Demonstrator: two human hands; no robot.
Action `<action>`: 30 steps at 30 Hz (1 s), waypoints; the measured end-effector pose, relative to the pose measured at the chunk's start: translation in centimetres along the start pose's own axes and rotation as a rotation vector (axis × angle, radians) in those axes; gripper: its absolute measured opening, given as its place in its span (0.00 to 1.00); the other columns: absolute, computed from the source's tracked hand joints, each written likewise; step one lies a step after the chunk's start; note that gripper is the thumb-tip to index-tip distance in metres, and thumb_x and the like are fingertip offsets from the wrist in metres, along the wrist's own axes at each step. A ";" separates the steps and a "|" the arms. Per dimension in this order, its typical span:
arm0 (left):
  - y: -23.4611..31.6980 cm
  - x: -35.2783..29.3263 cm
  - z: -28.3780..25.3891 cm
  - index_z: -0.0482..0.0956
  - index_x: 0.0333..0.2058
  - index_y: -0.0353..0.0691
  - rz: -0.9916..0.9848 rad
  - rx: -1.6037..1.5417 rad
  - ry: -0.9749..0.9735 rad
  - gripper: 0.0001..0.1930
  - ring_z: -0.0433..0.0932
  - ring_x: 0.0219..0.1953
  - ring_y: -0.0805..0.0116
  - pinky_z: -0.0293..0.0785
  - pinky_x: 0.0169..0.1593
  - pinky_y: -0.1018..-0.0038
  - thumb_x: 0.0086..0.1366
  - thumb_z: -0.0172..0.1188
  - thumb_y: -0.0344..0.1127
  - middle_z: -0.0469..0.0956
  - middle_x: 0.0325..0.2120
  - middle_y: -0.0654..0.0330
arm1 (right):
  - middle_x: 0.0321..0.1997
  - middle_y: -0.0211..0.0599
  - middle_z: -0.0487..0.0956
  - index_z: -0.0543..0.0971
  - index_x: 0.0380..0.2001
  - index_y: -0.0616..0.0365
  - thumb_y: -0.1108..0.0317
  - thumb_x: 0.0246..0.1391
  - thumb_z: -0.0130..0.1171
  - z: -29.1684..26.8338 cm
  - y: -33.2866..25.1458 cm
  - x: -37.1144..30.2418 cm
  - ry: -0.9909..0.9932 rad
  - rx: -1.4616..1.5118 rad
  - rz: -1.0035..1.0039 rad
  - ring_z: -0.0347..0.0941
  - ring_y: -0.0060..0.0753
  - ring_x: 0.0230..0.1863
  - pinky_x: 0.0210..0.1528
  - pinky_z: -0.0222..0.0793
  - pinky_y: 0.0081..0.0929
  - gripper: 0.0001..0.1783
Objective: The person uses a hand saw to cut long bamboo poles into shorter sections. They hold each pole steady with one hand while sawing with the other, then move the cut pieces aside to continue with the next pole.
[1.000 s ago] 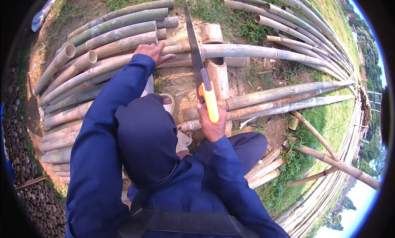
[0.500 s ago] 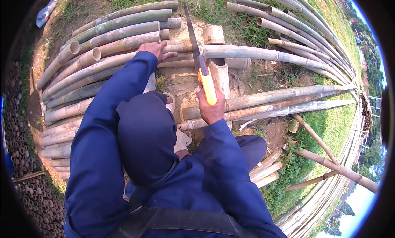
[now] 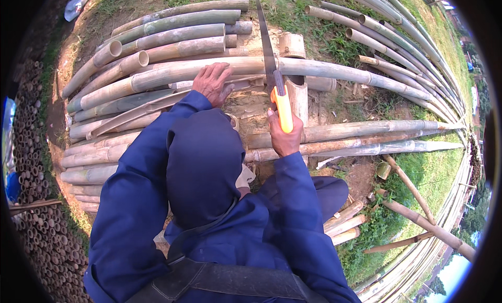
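My right hand (image 3: 284,137) grips the orange handle of a hand saw (image 3: 271,67). Its long dark blade lies across a pale bamboo pole (image 3: 334,70) that runs left to right in front of me. My left hand (image 3: 212,83) presses flat on that same pole, just left of the blade. The pole rests on a short upright bamboo stump (image 3: 298,96). My blue sleeves and hood fill the lower middle of the view.
Cut bamboo poles (image 3: 157,33) are piled at the left and back. More long poles (image 3: 366,130) lie to the right and along the far right edge. A short cut piece (image 3: 292,44) sits behind the pole. Stacked pole ends (image 3: 36,161) line the left rim.
The saw has slid forward across the pole, with my right hand moving away from my body. My left hand stays pressed on the pole.
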State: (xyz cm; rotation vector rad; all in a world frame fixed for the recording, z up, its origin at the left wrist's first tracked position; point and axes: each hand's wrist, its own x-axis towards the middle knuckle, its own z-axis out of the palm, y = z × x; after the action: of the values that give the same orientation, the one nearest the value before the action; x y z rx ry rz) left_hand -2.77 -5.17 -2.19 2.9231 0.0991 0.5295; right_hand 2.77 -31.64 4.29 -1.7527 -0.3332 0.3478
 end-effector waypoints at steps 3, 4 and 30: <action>-0.8 4.3 -1.5 0.74 0.57 0.44 -0.191 0.051 -0.004 0.26 0.69 0.62 0.54 0.65 0.64 0.58 0.69 0.56 0.54 0.72 0.58 0.54 | 0.25 0.31 0.78 0.82 0.37 0.68 0.73 0.58 0.66 0.1 -0.3 -0.1 -0.020 -0.044 -0.014 0.72 0.19 0.27 0.31 0.69 0.24 0.08; -1.2 5.3 -1.0 0.75 0.56 0.43 -0.276 0.078 -0.064 0.25 0.69 0.62 0.54 0.65 0.63 0.58 0.70 0.54 0.55 0.71 0.58 0.54 | 0.25 0.31 0.78 0.82 0.37 0.68 0.73 0.58 0.66 0.2 -0.2 -0.2 -0.015 -0.034 0.001 0.72 0.20 0.27 0.31 0.69 0.24 0.08; -1.9 8.1 1.2 0.84 0.46 0.40 -0.551 0.119 -0.375 0.34 0.82 0.49 0.49 0.70 0.59 0.54 0.75 0.36 0.62 0.84 0.43 0.45 | 0.18 0.34 0.74 0.79 0.30 0.66 0.71 0.60 0.64 -0.6 -2.3 -6.2 0.077 -0.018 0.154 0.69 0.19 0.22 0.26 0.67 0.26 0.09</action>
State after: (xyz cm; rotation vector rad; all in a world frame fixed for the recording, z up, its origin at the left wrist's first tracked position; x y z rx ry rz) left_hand 5.14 -2.68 -0.89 2.8562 0.8717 -0.1121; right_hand -2.74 -34.21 7.00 -1.8094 -0.1473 0.3872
